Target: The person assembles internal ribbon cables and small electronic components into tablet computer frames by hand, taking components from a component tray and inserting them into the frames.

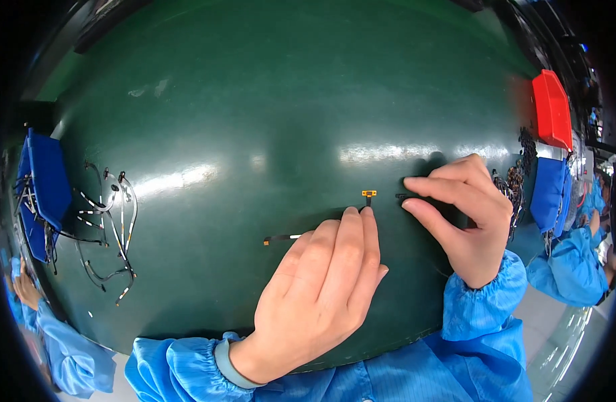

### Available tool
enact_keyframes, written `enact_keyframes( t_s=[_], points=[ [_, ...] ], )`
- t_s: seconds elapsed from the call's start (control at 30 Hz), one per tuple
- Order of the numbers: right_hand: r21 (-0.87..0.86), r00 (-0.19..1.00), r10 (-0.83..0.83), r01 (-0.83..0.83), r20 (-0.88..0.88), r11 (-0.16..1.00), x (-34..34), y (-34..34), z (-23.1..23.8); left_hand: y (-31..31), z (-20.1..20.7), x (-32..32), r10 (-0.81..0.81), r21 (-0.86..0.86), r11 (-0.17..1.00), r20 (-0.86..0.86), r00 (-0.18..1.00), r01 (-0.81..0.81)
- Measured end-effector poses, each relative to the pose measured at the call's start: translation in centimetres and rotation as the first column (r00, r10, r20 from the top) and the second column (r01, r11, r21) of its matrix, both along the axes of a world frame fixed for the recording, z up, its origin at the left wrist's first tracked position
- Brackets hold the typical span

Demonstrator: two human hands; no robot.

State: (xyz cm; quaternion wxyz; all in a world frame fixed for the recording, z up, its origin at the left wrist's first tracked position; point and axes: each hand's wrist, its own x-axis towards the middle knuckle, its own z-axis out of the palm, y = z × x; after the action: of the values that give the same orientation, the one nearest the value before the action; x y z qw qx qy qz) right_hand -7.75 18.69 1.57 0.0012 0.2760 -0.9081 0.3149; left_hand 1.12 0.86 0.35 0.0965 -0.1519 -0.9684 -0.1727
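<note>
My left hand [318, 281] lies palm down with its fingers stretched out and side by side. Its fingertips rest at the dark stem of a small orange T-shaped flex cable end [369, 193]. From under the same hand, on its left, comes a thin black-and-white cable end [278, 238] with a small brown tip; my hand hides whether the two ends are one cable. To the right, my right hand [465, 214] holds thumb and forefinger apart. A tiny black connector [400, 196] shows at the gap between those fingertips, apparently on the table.
Several loose thin cables [117, 224] are spread on the green table [274, 87] at left, beside a blue bin [50, 177] with more cables. At right, a dark heap of cables [514, 184] lies near a red bin [552, 110] and another blue bin [549, 194]. Blue-sleeved people sit at both sides.
</note>
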Motion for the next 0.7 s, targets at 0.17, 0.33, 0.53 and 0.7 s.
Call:
enact_keyframes(
  t_s=[0.17,0.33,0.53,0.7],
  points=[
    [0.013,0.983,0.123,-0.122,-0.134,0.992,-0.7,-0.5,-0.6,0.1,-0.2,-0.1,-0.001,0.001,1.0,-0.016,1.0,0.001],
    [-0.049,0.954,0.238,-0.25,-0.184,0.967,-1.4,-2.4,-1.2,0.1,-0.6,-0.1,0.01,-0.054,0.998,-0.059,0.998,-0.014],
    [0.0,0.935,0.295,-0.301,-0.196,0.954,-1.4,-2.4,-1.1,0.1,-0.9,-0.2,0.015,-0.08,0.997,-0.099,0.995,-0.023],
    [0.193,0.878,0.37,-0.324,-0.304,0.926,-0.5,-2.2,-0.5,0.0,-0.9,-0.3,0.017,-0.079,0.997,-0.107,0.994,-0.026]
  ],
)
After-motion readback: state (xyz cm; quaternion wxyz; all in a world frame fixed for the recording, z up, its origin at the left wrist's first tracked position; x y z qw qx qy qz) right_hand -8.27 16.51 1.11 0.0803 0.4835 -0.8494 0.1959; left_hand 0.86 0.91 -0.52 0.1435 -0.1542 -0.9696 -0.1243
